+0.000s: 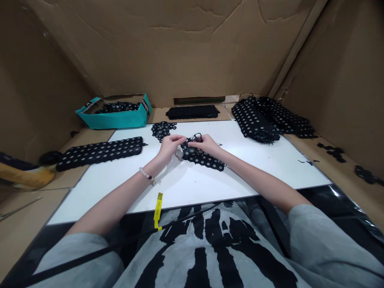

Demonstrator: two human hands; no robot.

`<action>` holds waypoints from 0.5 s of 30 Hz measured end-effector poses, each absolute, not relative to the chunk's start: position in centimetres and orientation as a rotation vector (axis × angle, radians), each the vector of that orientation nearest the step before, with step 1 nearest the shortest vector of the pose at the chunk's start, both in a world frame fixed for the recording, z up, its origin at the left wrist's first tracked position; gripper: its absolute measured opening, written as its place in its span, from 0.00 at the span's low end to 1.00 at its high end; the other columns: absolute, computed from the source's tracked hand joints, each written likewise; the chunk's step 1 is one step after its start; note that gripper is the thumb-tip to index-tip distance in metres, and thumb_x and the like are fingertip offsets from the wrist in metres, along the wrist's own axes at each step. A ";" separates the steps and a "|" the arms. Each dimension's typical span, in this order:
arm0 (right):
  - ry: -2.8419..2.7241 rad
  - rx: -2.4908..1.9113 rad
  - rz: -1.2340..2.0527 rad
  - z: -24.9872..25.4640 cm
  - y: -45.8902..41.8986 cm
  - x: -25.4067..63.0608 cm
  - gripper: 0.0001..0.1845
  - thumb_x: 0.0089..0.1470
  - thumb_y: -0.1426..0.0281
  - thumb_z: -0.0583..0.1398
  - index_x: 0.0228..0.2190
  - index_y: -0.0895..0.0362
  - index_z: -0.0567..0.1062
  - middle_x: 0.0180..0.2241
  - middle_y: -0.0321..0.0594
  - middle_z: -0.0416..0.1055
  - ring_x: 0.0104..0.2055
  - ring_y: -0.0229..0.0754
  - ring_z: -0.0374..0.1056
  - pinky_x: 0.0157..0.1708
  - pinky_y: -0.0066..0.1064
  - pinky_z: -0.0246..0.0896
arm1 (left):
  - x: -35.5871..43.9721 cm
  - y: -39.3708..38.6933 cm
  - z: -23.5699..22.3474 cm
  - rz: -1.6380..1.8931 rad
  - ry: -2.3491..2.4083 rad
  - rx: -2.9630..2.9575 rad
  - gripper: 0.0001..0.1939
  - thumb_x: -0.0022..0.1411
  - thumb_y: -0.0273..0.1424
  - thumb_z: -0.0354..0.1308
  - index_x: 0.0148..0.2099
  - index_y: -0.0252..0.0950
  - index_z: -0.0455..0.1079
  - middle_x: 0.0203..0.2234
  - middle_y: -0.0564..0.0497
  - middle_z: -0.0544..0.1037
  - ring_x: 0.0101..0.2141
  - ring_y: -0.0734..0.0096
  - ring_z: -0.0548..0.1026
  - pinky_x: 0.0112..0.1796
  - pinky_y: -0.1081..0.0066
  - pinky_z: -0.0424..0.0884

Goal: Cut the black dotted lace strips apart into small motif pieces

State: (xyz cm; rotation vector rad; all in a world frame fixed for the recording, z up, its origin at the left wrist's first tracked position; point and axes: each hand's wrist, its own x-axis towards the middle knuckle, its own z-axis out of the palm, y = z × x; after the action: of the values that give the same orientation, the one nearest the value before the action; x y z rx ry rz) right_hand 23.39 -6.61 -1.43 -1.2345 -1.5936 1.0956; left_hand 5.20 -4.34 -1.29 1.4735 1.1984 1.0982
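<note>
A black strip of openwork trim dotted with pale rounds lies slantwise on the white board, under and between my hands. My left hand is closed in a pinch at the strip's left end, thumb and forefinger together. My right hand is curled closed over the strip's upper edge, its thumb pointing left. Beside its fingers shows a small dark loop with a reddish spot, too small to name. Just behind my left hand is a loose heap of black round pieces.
A teal box of black dotted pieces stands back left. Black dotted strips lie left and at the back. A dotted pile lies back right. Cardboard walls surround the white board. Tweezers-like metal lies left.
</note>
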 end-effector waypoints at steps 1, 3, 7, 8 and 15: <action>-1.586 -1.242 1.111 -1.5 -6.5 23.4 0.22 0.38 0.52 0.66 0.21 0.59 0.71 0.18 0.32 0.65 0.23 0.35 0.59 0.25 0.28 0.53 | 4.9 -3.8 -1.5 1.115 1.222 1.449 0.20 0.42 0.45 0.68 0.32 0.35 0.76 0.33 0.45 0.80 0.33 0.63 0.74 0.31 0.69 0.66; -1.586 -1.251 1.127 -1.8 -6.3 23.4 0.22 0.39 0.53 0.66 0.23 0.59 0.74 0.20 0.33 0.67 0.24 0.35 0.60 0.26 0.29 0.54 | 3.9 -2.3 -1.6 1.216 1.288 1.403 0.19 0.44 0.45 0.66 0.34 0.35 0.75 0.33 0.45 0.80 0.33 0.65 0.73 0.30 0.70 0.65; -1.666 -1.218 1.044 -2.3 -6.0 23.8 0.20 0.40 0.53 0.66 0.26 0.59 0.75 0.26 0.36 0.72 0.30 0.39 0.65 0.33 0.30 0.57 | 0.8 0.9 -1.4 1.500 1.475 1.473 0.15 0.50 0.41 0.60 0.35 0.35 0.74 0.32 0.46 0.78 0.36 0.63 0.73 0.36 0.68 0.66; -1.682 -1.204 1.013 -2.3 -6.0 23.8 0.21 0.40 0.53 0.66 0.26 0.58 0.75 0.27 0.36 0.73 0.32 0.40 0.66 0.34 0.30 0.57 | 0.2 1.3 -1.3 1.501 1.537 1.576 0.13 0.50 0.40 0.60 0.34 0.36 0.74 0.33 0.46 0.78 0.38 0.62 0.73 0.40 0.65 0.65; -1.611 -1.281 0.947 -2.4 -6.0 23.8 0.20 0.41 0.53 0.66 0.26 0.58 0.74 0.25 0.36 0.72 0.32 0.41 0.67 0.37 0.32 0.58 | 1.7 -1.7 0.3 1.258 1.385 2.282 0.09 0.56 0.36 0.60 0.38 0.40 0.76 0.39 0.46 0.77 0.44 0.55 0.68 0.51 0.57 0.58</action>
State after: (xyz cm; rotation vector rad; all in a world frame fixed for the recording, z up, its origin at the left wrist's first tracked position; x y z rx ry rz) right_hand 23.76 -5.98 -2.42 -1.2806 -1.6107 0.9469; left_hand 1.68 -1.69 0.35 2.2816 1.3846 1.2577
